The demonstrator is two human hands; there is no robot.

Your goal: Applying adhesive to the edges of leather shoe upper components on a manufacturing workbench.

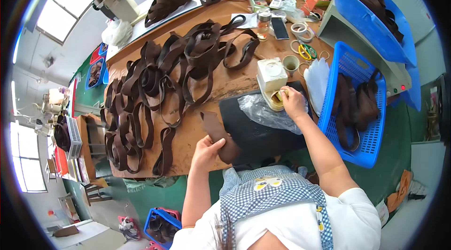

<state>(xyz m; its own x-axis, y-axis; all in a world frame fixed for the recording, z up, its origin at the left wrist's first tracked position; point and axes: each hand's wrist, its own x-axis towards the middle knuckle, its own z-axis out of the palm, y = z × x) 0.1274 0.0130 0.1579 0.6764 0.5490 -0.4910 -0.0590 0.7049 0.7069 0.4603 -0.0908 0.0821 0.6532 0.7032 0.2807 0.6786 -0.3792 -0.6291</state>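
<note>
My left hand is closed on a flat brown leather-like strip, its thumb on top, at the near edge of a black mat. To the right, my right hand has its fingers pinched together at the yellowish mouth of a white plastic container. Whatever those fingers grip is too small and covered to make out. Under the container and beside my right hand lies a crumpled clear plastic sheet, spread over the mat.
Dark brown looped strips cover the table's left. A blue basket with more strips stands at right. Beyond the container are a cup, scissors, tape rolls, a phone and a jar.
</note>
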